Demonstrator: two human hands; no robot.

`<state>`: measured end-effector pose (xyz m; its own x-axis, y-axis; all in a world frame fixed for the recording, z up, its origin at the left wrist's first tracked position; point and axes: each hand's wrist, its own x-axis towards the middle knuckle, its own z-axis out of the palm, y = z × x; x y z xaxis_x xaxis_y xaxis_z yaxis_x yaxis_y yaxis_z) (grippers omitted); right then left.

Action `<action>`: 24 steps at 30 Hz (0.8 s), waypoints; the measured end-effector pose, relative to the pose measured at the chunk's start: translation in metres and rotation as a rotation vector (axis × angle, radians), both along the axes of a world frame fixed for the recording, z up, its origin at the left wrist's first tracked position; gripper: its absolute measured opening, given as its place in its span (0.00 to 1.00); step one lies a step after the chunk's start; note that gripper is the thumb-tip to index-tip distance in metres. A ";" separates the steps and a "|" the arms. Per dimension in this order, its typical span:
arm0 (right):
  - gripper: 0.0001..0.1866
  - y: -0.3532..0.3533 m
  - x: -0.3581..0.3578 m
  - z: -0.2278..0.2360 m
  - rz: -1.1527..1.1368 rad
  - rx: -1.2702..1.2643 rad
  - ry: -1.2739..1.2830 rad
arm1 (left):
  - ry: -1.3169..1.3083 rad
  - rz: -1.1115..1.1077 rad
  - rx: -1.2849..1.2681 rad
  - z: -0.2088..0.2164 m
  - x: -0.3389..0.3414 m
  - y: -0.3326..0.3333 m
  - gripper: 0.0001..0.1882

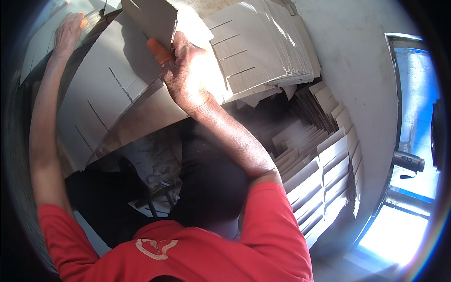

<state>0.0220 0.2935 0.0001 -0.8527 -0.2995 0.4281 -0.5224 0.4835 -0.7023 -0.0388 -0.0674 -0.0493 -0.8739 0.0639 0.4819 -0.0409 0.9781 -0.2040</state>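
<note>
A cardboard-handling step, perhaps the fitting of slotted parts, appears to be in hand. A stiff brown cardboard panel (152,21) is being held on edge by the right hand (187,70), above a broad pale-grey cardboard sheet (105,89) on which 3 slits are showing. A steady pinch and careful alignment of edges are probably being called for next. The right hand is being clamped on the panel's lower corner, its forearm being angled up and leftward. The left hand (68,35) is being kept well apart at the upper left, its arm being stretched nearly straight, its fingers being rested on pale flat cardboard (40,47); whether anything is being gripped there cannot be told.
</note>
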 end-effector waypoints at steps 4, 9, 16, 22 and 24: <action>0.12 -0.010 0.003 -0.004 0.040 -0.045 -0.004 | 0.350 -0.357 -0.022 0.030 0.020 -0.013 0.07; 0.11 -0.009 0.003 -0.004 -0.004 -0.230 0.180 | 0.260 -0.237 -0.141 0.038 0.015 0.031 0.23; 0.11 -0.006 0.000 -0.017 -0.024 -0.138 0.039 | 0.184 -0.231 -0.180 0.055 0.031 0.087 0.14; 0.08 -0.006 0.000 -0.011 -0.037 -0.071 0.048 | 0.195 -0.181 -0.224 0.057 0.031 0.087 0.10; 0.10 -0.004 0.001 -0.009 0.000 -0.061 0.009 | 0.159 -0.195 -0.208 0.059 0.033 0.092 0.10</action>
<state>0.0227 0.2891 -0.0085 -0.8488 -0.2728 0.4528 -0.5287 0.4400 -0.7259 -0.0058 0.0242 0.0099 -0.7504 0.3342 0.5702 0.0959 0.9086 -0.4064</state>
